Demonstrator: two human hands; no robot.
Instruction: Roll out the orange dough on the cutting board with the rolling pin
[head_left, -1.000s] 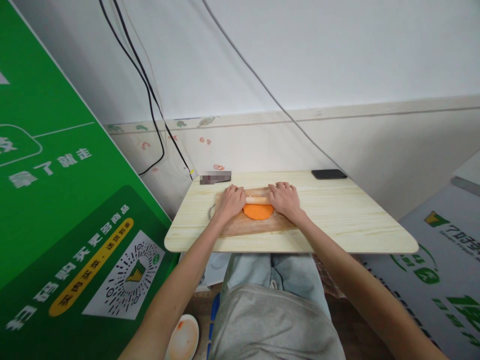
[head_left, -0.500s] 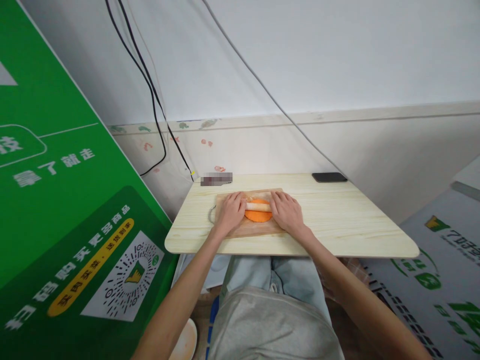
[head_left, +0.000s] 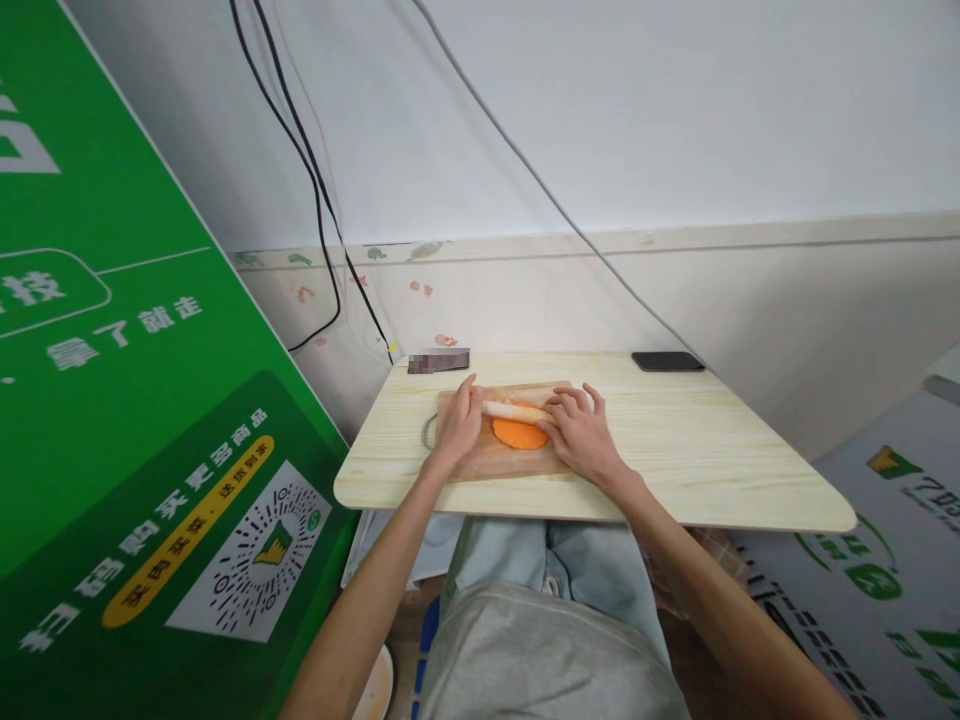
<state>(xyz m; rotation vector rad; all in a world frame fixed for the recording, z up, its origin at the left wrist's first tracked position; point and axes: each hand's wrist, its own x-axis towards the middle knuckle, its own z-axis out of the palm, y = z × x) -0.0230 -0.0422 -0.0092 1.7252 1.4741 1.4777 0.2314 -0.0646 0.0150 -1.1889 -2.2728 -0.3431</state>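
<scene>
A pale wooden rolling pin (head_left: 514, 411) spans the gap between my hands, tilted slightly with its right end nearer me. My left hand (head_left: 459, 428) is at its left end, fingers close together and pointing away from me, the pin's tip against the thumb side. With bent fingers my right hand (head_left: 583, 430) grips the right end; its fingertips hide that tip. Under and in front of the pin lies a flat orange dough round (head_left: 519, 434). The dough rests on a wooden cutting board (head_left: 499, 466) with a metal handle (head_left: 428, 430) at its left.
The board sits on a light wooden table (head_left: 697, 455). A black phone (head_left: 667, 361) lies at the back right, and a dark, partly blurred object (head_left: 450, 361) at the back left. Cables (head_left: 319, 200) hang along the wall. A green panel (head_left: 187, 400) stands left.
The rolling pin has tilted and sits over the dough's far part, showing more of the dough. My left fingers have straightened upward, and my right fingers have lifted and bent. The view has shifted slightly.
</scene>
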